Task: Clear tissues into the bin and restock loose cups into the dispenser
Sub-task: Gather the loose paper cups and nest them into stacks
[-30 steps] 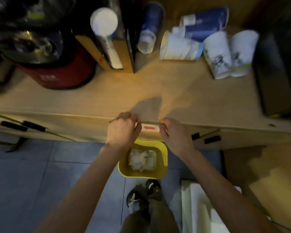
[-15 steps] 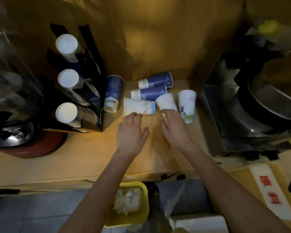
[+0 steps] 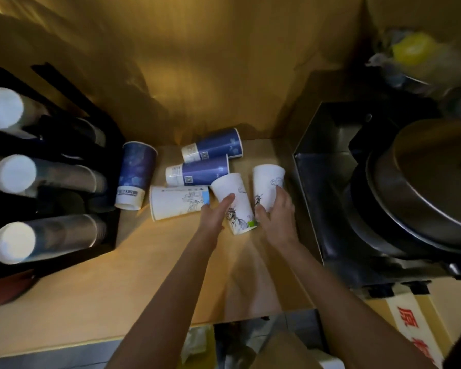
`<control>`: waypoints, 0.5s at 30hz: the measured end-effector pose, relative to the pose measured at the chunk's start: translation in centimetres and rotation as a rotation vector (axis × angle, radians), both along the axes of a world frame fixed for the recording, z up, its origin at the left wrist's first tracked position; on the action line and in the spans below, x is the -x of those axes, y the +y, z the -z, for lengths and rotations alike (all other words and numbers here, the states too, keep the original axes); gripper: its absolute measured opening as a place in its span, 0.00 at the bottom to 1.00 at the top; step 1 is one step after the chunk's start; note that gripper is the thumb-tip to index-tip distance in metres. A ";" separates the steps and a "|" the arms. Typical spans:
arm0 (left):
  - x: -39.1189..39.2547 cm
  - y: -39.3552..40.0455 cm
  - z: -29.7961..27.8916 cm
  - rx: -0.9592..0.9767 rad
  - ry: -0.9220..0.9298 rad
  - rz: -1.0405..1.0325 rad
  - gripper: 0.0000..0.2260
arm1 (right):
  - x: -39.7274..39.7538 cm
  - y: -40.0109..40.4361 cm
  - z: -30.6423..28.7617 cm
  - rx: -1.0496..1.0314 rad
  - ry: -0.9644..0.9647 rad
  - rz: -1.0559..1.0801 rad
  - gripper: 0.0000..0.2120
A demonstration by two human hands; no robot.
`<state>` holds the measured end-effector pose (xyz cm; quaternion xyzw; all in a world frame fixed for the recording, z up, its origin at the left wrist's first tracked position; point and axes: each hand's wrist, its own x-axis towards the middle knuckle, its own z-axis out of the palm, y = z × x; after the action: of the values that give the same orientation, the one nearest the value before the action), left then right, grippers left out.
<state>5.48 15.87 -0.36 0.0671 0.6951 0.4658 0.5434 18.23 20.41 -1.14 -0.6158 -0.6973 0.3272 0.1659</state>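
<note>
1. Where the left edge of the view begins, a black tiered cup dispenser (image 3: 64, 182) is seen on the pale wooden counter (image 3: 91, 288), its three slanted tubes filled with stacked cups showing white bases.
2. Just beside it stands an inverted dark-blue paper cup (image 3: 135, 175); further along, two dark-blue paper cups (image 3: 205, 158) are laid on their sides, with a white printed paper cup (image 3: 176, 202) lying below them.
3. The left hand (image 3: 213, 214) is spread narrow against an inverted white cup with ink drawing (image 3: 236, 202), touching its side, not yet closed round it.
4. The right hand (image 3: 276, 218) is curled round a second white illustrated cup (image 3: 266, 187); a firm hold cannot be confirmed.
5. A steel appliance with a round lid (image 3: 410, 182) occupies the right.
6. Handling note: matching cups should be nested mouth to base, squeezed lightly so the paper walls are not crushed, then carried left to the dispenser.
7. Obscured: the yellow bin with tissues (image 3: 197, 344) is cut off at the bottom edge; dispenser tube openings are lost in shadow.
</note>
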 end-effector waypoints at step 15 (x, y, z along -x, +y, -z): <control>-1.1 1.4 1.4 0.053 0.148 0.079 0.26 | 1.2 3.6 2.7 0.246 0.168 0.327 0.36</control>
<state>6.58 17.23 -1.78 0.1141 0.7425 0.4192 0.5099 17.02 24.00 -3.88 -0.7070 -0.5266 0.4285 0.1979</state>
